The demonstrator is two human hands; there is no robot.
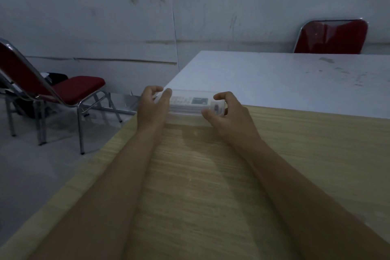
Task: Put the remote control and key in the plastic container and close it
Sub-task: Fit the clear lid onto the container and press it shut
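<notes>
A clear plastic container [185, 113] lies on the wooden table, at the seam with the white table. Through its lid I see the white remote control [188, 100] with a dark display, and a small dark key [216, 108] at its right end. My left hand [153, 105] clasps the container's left end, thumb and fingers curled over it. My right hand [224, 113] curls around the right end, fingers above the lid and thumb at the front. The lid lies over the box; whether it is fully seated I cannot tell.
The light wooden table [211, 175] runs toward me; its left edge drops to the floor. A white table [285, 78] adjoins it behind. One red chair [69, 91] stands at the left, another red chair [331, 37] behind the white table.
</notes>
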